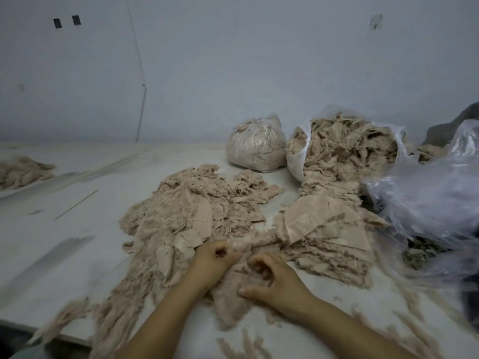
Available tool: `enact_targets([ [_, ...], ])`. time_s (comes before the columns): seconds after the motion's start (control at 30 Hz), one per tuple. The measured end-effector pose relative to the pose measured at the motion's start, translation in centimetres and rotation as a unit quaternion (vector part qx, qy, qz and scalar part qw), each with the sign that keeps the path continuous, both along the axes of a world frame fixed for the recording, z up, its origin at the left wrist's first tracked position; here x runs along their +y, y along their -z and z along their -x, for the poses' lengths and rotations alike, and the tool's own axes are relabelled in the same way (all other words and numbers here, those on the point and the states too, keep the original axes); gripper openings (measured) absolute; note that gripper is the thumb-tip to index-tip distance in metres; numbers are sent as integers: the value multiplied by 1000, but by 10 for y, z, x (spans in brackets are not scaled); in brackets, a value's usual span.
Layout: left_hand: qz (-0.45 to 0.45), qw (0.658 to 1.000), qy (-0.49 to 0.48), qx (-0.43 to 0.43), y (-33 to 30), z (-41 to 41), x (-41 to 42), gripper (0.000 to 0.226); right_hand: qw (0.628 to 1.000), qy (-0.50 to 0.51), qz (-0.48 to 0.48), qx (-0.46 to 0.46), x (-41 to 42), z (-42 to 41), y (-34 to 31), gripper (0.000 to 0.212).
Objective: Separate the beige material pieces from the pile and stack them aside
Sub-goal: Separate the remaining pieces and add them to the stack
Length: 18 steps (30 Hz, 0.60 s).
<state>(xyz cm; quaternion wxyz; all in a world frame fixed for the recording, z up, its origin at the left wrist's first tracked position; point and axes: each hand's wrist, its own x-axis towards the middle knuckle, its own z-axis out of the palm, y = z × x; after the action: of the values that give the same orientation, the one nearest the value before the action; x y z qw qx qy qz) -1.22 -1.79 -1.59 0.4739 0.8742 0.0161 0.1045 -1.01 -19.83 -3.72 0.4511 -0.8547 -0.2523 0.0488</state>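
A wide loose pile of beige material pieces (189, 211) spreads over the middle of the white table (77, 203). To its right lies a flatter stack of beige pieces (329, 234), layered one on another. My left hand (215, 257) has its fingers curled round a fuzzy beige piece (243, 242) at the pile's near edge. My right hand (269, 278) sits just beside it with fingers curled over a beige clump (230, 304) on the table; whether it grips the clump is unclear.
An open plastic bag (344, 149) spills beige pieces at the back right, with a tied full bag (255, 146) next to it. Crumpled clear plastic (427, 195) lies at the right. More beige pieces (23, 172) rest far left. Fibre scraps litter the near edge.
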Motion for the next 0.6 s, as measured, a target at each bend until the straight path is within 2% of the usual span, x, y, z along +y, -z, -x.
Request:
enact_targets([
  [0.07, 35, 998, -49, -6, 1, 1, -4, 18, 999, 16, -48, 13, 6, -2, 2, 20],
  [0.13, 37, 992, -116, -23, -1, 6, -5, 10, 991, 62, -112, 37, 7, -3, 5, 20],
  [0.17, 41, 991, -126, -26, -2, 9, -6, 12, 984, 85, -146, 56, 6, -3, 5, 18],
  [0.23, 90, 991, -90, 38, -4, 18, -10, 18, 973, 109, -186, 84, 3, -4, 2, 18],
  [0.3, 158, 981, -23, 110, -5, 29, -17, 15, 972, 118, -188, 78, 4, -3, -3, 21],
  [0.37, 178, 980, -17, 86, -7, 34, -24, 7, 972, 168, -160, 23, 7, 0, -9, 25],
  [0.43, 214, 974, -62, 29, -9, 33, -27, 14, 963, 225, -150, -21, 11, 9, -13, 28],
  [0.5, 242, 967, -75, 16, -14, 34, -32, 20, 971, 172, -165, 31, 16, 22, -14, 27],
  [0.57, 297, 953, -40, 50, -19, 36, -35, 24, 972, 90, -177, 125, 22, 33, -14, 31],
  [0.6, 348, 934, -16, 79, -22, 38, -36, 31, 965, 85, -192, 156, 23, 35, -13, 34],
])
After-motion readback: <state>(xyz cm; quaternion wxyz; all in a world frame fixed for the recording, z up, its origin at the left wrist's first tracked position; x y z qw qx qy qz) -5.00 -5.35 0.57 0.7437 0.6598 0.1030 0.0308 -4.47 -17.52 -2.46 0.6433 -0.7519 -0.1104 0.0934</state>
